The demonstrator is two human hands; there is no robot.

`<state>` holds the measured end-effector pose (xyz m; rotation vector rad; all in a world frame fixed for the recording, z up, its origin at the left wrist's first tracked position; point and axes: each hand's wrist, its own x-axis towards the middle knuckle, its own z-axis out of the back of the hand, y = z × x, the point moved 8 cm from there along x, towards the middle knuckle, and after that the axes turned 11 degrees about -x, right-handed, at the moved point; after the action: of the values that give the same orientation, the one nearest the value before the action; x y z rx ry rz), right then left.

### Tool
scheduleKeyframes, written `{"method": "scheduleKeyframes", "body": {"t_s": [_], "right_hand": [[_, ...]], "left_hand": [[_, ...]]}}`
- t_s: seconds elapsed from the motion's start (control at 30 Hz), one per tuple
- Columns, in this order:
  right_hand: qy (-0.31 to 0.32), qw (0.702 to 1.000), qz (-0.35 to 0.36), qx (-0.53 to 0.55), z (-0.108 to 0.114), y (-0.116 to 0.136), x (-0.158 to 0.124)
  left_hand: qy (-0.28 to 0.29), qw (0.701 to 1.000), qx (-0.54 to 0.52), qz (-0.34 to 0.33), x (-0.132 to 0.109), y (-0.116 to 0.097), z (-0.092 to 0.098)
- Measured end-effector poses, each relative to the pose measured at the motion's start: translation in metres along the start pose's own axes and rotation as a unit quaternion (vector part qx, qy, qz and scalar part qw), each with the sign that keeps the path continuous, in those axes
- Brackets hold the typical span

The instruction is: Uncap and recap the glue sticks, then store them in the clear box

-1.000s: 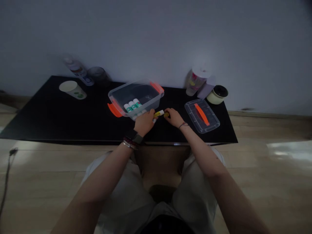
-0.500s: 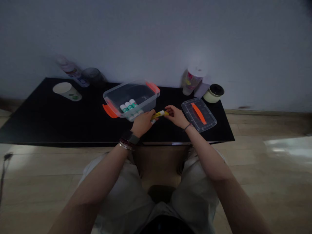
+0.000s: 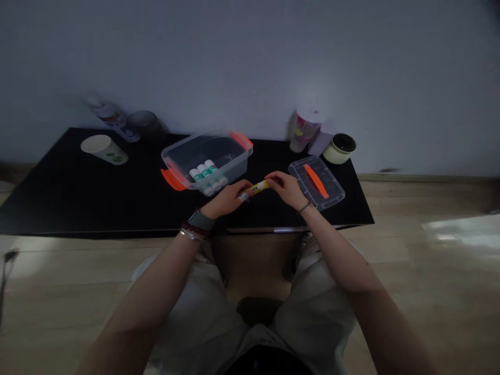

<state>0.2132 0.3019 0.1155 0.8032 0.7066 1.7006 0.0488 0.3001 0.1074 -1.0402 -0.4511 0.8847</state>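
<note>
Above the front part of the black table [image 3: 136, 200], both my hands are closed on one yellow-and-white glue stick [image 3: 259, 187]. My left hand [image 3: 225, 200] grips its left end, and a small whitish patch shows by the fingers. Thumb and fingers of my right hand [image 3: 288, 188] pinch the yellow right end. Just behind my left hand stands a clear plastic box [image 3: 234, 169] with orange handles, uncovered. Several white-and-green glue sticks [image 3: 204, 171] lie side by side in it. The clear lid [image 3: 334, 194] with an orange grip lies flat to the right of my right hand.
At the left lies or leans a white paper cup [image 3: 103, 149] with green marks. Behind it are a blurred spray bottle [image 3: 113, 121] and a dark jar [image 3: 146, 126]. Near the back right stand a patterned clear cup [image 3: 302, 133] and a cream pot [image 3: 338, 150] with a black lid.
My hands have drawn the glue stick's parts closer, and its yellow right end now meets the printed body. My left wrist has shifted slightly left. The view has moved a little.
</note>
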Motion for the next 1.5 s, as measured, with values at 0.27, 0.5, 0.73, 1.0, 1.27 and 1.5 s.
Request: {"method": "scheduleKeyframes", "body": {"t_s": [0.27,0.5,0.73,1.0,1.27,1.5], "right_hand": [[0.0,0.999,-0.007,-0.038,0.004,0.01,-0.009],[0.01,0.999,-0.021,-0.031,0.007,0.021,-0.012],[0.027,0.992,0.038,-0.118,-0.002,0.028,-0.013],[0.009,0.981,-0.035,-0.189,-0.017,0.017,-0.015],[0.005,0.969,-0.076,-0.233,-0.031,0.011,-0.017],[0.013,0.966,-0.151,-0.212,-0.036,0.001,-0.014]], "left_hand": [[0.014,0.998,-0.061,0.015,-0.003,-0.005,-0.012],[-0.013,0.999,-0.024,-0.016,-0.002,-0.018,-0.01],[0.015,0.999,-0.038,-0.029,-0.002,-0.017,-0.015],[-0.019,0.998,0.024,-0.053,-0.011,-0.018,-0.018],[-0.052,0.995,0.081,-0.04,-0.017,-0.011,-0.022],[-0.073,0.976,0.191,-0.069,-0.018,-0.02,-0.023]]}}
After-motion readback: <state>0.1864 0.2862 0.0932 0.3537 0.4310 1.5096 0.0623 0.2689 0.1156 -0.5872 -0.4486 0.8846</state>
